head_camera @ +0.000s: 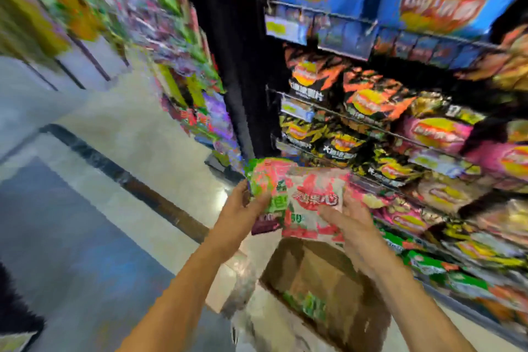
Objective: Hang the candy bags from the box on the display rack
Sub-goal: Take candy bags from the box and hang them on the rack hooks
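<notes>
Head view, heavily blurred: the left hand (243,203) has its fingers closed on a green candy bag (264,180) and the right hand (351,220) grips a white-and-red candy bag (314,203), both held above the open box (328,274) on the floor, where more green bags (311,301) lie. Bags appear light, soft and crinkly (likely slippery film), best pinched at the top seam by the hang hole. Hang holes, rack hooks and print cannot be made out; the chip shelves (385,128) alongside are smeared.
</notes>
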